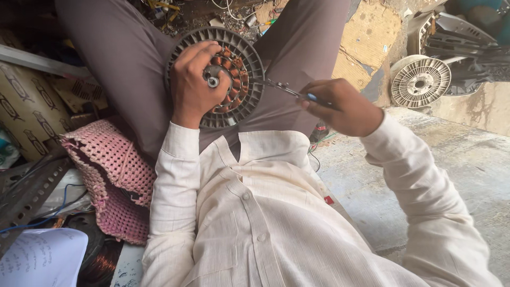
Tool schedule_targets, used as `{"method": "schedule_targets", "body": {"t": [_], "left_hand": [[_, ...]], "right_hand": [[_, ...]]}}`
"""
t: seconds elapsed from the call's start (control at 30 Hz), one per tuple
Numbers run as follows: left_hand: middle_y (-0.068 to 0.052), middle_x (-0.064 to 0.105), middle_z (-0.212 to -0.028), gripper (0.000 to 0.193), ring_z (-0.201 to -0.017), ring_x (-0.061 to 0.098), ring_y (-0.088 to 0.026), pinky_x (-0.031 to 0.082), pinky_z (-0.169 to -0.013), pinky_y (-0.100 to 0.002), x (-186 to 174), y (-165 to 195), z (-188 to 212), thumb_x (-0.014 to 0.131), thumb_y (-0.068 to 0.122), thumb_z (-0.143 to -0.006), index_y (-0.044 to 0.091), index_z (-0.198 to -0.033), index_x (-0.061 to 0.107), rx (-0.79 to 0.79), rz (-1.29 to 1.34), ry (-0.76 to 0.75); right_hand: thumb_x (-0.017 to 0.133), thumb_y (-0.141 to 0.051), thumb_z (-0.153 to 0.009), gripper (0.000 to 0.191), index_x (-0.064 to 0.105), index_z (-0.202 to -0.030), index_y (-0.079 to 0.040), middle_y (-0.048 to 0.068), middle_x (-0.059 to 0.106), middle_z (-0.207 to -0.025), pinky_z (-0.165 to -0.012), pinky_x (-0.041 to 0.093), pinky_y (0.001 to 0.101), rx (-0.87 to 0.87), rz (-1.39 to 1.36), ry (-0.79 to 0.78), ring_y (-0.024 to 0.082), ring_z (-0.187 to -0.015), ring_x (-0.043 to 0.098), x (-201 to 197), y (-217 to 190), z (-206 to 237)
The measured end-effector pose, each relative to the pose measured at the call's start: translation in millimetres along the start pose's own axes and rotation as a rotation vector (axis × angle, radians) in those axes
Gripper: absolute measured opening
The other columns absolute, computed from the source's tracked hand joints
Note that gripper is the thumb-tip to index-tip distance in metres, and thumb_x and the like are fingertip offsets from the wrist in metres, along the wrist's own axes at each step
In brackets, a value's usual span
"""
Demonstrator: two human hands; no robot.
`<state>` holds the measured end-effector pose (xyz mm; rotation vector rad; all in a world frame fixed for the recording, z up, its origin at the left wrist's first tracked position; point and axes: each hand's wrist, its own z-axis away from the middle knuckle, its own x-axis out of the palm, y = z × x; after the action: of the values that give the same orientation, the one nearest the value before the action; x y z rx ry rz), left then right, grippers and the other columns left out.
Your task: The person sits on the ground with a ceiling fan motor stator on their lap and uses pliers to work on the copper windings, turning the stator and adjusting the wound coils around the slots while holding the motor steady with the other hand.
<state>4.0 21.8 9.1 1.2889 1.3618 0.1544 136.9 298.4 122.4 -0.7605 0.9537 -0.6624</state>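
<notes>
Seen from above, a seated person holds a round fan motor (215,79) on the lap, between the thighs. Left hand (192,85) is closed over the motor's hub at about nine o'clock, steadying it. Right hand (340,106), at three o'clock from the motor, grips slim pliers (281,89) whose tips meet the copper coils (236,74) at the rim's three o'clock edge. Keeping the motor pinned and the tips shallow looks wise, so the windings are not nicked. A second motor (421,81) lies well apart, at two o'clock.
</notes>
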Motion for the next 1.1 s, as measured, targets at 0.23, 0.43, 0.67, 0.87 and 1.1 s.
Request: {"method": "schedule_targets", "body": {"t": [0.23,0.43,0.67,0.87,1.1], "left_hand": [[-0.019,0.071,-0.122,0.035,-0.110,0.069,-0.037,0.056,-0.100,-0.044,1.2,-1.2,0.0,0.069,0.006,-0.080,-0.004,-0.115,0.069,-0.001,-0.001,-0.001],[-0.019,0.071,-0.123,0.035,-0.112,0.070,-0.036,0.056,-0.101,-0.043,-0.3,0.5,1.3,0.068,0.006,-0.081,-0.004,-0.115,0.069,0.003,0.003,0.002],[-0.019,0.071,-0.121,0.033,-0.111,0.070,-0.036,0.056,-0.101,-0.044,0.6,0.3,5.4,0.068,0.006,-0.081,-0.005,-0.113,0.070,-0.003,0.012,0.011],[-0.019,0.071,-0.120,0.034,-0.110,0.070,-0.037,0.056,-0.101,-0.044,1.9,-1.6,4.8,0.068,0.006,-0.080,-0.005,-0.112,0.071,0.001,0.006,0.014],[-0.019,0.072,-0.119,0.034,-0.109,0.070,-0.036,0.057,-0.099,-0.043,-0.9,1.4,4.9,0.069,0.006,-0.079,-0.004,-0.111,0.071,-0.004,-0.003,0.018]], "right_hand": [[0.060,-0.025,-0.094,0.027,0.073,-0.092,-0.002,0.014,0.070,-0.071,-0.059,0.052,0.0396,0.010,0.185,-0.206,0.025,-0.061,0.068,-79.2,-2.7,52.8],[0.062,-0.033,-0.094,0.034,0.075,-0.105,-0.003,0.017,0.075,-0.087,-0.071,0.058,0.0417,0.183,0.191,-0.362,0.031,-0.073,0.073,-19.8,41.5,-10.2],[0.055,-0.032,-0.104,0.036,0.071,-0.096,0.000,0.012,0.069,-0.080,-0.072,0.052,0.0387,0.136,-0.020,-0.263,0.023,-0.074,0.065,35.9,61.6,-36.2],[0.054,-0.032,-0.103,0.037,0.071,-0.092,-0.001,0.008,0.071,-0.078,-0.073,0.052,0.0352,0.179,-0.175,-0.220,0.018,-0.076,0.066,45.1,68.0,-32.8],[0.053,-0.032,-0.103,0.039,0.072,-0.086,-0.002,0.004,0.072,-0.078,-0.070,0.052,0.0311,0.296,-0.323,-0.271,0.014,-0.075,0.066,50.1,75.5,-38.3]]}}
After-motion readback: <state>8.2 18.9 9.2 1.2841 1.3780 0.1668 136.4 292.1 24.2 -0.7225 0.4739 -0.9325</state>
